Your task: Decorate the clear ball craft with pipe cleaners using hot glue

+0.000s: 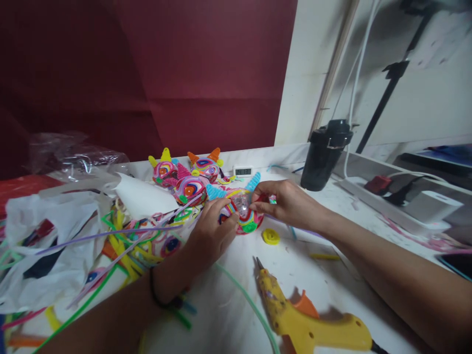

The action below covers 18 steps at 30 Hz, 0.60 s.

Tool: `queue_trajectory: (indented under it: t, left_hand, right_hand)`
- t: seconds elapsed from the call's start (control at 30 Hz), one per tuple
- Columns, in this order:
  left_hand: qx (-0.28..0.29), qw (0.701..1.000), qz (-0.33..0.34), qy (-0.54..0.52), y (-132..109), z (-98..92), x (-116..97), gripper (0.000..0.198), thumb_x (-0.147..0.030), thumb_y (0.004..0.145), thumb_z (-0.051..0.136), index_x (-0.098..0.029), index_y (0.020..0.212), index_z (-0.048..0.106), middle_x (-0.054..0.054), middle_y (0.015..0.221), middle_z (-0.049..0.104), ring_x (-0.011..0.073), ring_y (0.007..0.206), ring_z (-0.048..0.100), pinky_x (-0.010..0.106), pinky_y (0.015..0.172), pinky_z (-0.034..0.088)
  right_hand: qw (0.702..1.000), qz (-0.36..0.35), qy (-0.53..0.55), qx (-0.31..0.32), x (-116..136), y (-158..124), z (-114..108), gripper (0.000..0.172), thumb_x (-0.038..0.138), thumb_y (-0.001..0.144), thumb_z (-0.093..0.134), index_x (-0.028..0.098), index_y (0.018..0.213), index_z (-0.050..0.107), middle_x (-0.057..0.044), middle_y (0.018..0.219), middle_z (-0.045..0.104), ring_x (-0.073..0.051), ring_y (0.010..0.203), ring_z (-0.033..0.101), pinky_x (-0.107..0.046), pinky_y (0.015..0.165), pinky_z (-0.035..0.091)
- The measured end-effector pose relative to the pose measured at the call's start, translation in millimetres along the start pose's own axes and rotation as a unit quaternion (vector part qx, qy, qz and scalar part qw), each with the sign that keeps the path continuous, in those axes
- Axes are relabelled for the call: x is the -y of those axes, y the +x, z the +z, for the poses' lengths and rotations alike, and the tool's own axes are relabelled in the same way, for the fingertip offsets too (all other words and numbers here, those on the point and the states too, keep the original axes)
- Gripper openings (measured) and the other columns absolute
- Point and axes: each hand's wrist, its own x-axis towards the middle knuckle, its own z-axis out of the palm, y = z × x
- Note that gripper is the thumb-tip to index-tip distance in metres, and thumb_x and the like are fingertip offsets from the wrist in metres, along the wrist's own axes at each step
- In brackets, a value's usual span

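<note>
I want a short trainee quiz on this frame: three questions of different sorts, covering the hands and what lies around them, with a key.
1. Multiple choice: What colour are the ears on the fuzzy, multicoloured eared piece between the left hand and the right hand?
A) orange
B) light blue
C) yellow

2. True or false: The yellow plastic glue gun with an orange trigger lies on the white tabletop, held by neither hand.

3. Fill in: The black lidded bottle stands nearer to the ____ hand.

Key: 1. B; 2. true; 3. right.
</note>
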Motion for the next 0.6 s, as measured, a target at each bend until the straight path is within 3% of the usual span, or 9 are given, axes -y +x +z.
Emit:
queue_trajectory:
  t: [0.23,0.6]
  left_hand:
    - [-0.001,1.000,-0.001,0.002,1.8,-0.1,0.0,0.027,-0.011,0.088,0.053,-0.019,0.113,0.050,0.016,0.125,0.049,0.0257,0.116,0.050,0.047,0.094,0.049]
    - [0.010,0.999,0.039,0.018,5.9,-5.1,0.9,0.024,-0.010,0.088,0.051,-0.019,0.110,0.055,0.015,0.127,0.046,0.0262,0.118,0.049,0.047,0.095,0.049]
  right_hand:
    - [0.999,-0.032,-0.015,-0.035,-2.3,0.5,8.3,0.004,0.014,0.081,0.064,0.017,0.079,0.065,0.000,0.068,0.067,-0.011,0.059,0.058,-0.021,0.058,0.040]
    - [0.999,0.014,-0.024,-0.028,0.8,-0.2,9.2,0.006,0.011,0.077,0.062,0.017,0.079,0.063,0.000,0.068,0.067,-0.013,0.059,0.058,-0.023,0.058,0.038]
